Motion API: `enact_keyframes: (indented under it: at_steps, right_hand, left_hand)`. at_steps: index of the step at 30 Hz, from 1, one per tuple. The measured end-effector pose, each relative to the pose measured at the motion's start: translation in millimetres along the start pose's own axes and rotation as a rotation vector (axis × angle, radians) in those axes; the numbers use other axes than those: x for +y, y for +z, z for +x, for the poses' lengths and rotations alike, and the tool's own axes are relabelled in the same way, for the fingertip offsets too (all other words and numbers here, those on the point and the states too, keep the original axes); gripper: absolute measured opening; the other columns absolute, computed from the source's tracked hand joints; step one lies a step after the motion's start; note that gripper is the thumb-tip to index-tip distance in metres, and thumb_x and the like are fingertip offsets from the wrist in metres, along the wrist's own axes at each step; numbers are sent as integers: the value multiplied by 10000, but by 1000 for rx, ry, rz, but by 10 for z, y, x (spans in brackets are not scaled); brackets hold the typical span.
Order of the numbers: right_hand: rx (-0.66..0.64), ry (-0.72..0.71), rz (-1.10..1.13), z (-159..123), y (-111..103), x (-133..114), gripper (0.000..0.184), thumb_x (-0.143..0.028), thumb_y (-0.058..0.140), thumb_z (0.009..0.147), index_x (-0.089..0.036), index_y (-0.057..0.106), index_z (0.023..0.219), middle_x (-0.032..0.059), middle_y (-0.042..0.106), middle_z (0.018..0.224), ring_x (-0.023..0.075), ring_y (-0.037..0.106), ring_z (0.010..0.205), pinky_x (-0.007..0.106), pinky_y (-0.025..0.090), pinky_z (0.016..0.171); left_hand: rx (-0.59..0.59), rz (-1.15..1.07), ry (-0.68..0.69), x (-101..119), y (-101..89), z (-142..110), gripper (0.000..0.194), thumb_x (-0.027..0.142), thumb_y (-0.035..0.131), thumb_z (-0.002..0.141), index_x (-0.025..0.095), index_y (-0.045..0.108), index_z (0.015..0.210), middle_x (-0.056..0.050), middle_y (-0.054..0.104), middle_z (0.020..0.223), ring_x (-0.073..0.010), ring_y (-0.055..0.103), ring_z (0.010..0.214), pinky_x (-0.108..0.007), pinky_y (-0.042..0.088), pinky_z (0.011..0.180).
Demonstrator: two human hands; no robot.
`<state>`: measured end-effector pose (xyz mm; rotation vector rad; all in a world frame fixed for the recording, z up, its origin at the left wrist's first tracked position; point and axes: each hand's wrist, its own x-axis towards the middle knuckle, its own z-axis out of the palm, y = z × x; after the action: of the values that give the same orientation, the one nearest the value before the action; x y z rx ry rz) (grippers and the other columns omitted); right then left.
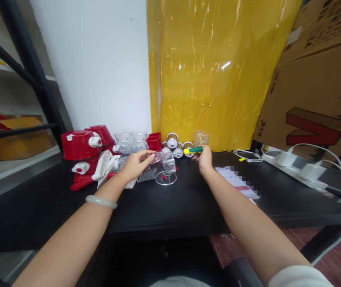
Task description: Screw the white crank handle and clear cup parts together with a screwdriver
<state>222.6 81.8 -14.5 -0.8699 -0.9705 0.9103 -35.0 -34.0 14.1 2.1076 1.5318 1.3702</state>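
My left hand (138, 164), with a pale bangle on the wrist, has its thumb and fingers closed on the upper edge of a clear plastic housing (168, 162). The housing has a round rim at its lower end, and small red bits show through it. My right hand (205, 160) is closed around a green-and-yellow screwdriver (194, 150). Its yellow end points left, and no shaft can be made out. Just behind that hand stands a clear plastic cup (201, 136). Several round metallic filter-like cylinders (172, 140) are stacked between the two hands.
Red housings (80, 145) and white handle parts (102, 164) crowd the left side, beside clear cups (124, 139) and red square parts (154, 140). A phone (237, 182) lies right of my right hand. Farther right are a power strip (296, 171), white cables and a large cardboard box (314, 87).
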Motion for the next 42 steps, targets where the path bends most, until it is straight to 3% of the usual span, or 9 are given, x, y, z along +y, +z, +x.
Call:
enact_keyframes:
  at_steps: [6,9,15,19,23,26,30,35,42]
  right_hand:
    - [18,-7,19,35,6,26,162,-247,423,858,-213,578,892,-79,531,575,104,510,418,225,404,439]
    - [16,-10,34,47,14,44,113,-323,517,867,-222,564,887,-95,504,568,94,484,403,218,383,419]
    - [29,-9,20,18,22,24,272,-478,648,851,-234,529,868,-114,449,531,84,429,368,232,434,414]
    - [23,-9,-3,-2,22,-1,279,-505,569,897,-233,531,849,-101,452,525,95,449,378,230,421,409]
    - [-1,1,14,0,12,-5,234,-293,354,949,-215,567,890,-77,511,536,108,502,385,222,395,419]
    - [-2,2,22,7,10,-5,233,-197,350,900,-203,582,914,-77,530,556,101,513,388,218,392,430]
    - [11,26,45,13,25,0,123,-275,476,891,-205,573,921,-93,517,579,86,489,398,210,400,416]
    - [20,10,37,4,30,16,227,-442,595,872,-226,527,891,-125,434,500,83,419,377,218,443,414]
    - [2,23,23,-15,23,-9,222,-390,414,954,-226,530,858,-90,490,501,105,480,372,219,399,398]
  left_hand:
    - [2,26,16,22,-11,-4,623,691,576,856,168,745,1149,-109,792,1072,-281,734,960,-401,577,895]
    - [3,28,2,32,-15,-7,620,687,579,856,167,743,1152,-105,794,1062,-274,735,944,-398,578,896]
    - [-1,8,3,10,-6,1,626,689,585,850,163,742,1151,-117,786,1095,-278,737,966,-399,579,898]
    - [-5,3,5,13,-3,-3,616,681,583,857,166,741,1157,-112,789,1074,-275,736,956,-398,580,890]
    - [-3,-9,0,19,0,-9,631,696,585,852,165,742,1154,-108,791,1046,-269,736,932,-383,583,867]
    - [-2,-13,-1,17,1,-9,652,707,587,846,156,742,1158,-113,790,1043,-268,736,923,-378,582,862]
    - [-7,-1,6,-3,-2,-6,633,684,582,861,151,738,1166,-114,788,1051,-268,735,930,-375,580,862]
    - [-11,3,5,-34,-6,-2,612,662,586,869,155,729,1180,-114,784,1085,-264,736,937,-370,586,850]
    - [-10,-4,15,-21,1,-3,572,623,589,885,151,732,1174,-110,787,1065,-259,737,942,-365,576,875]
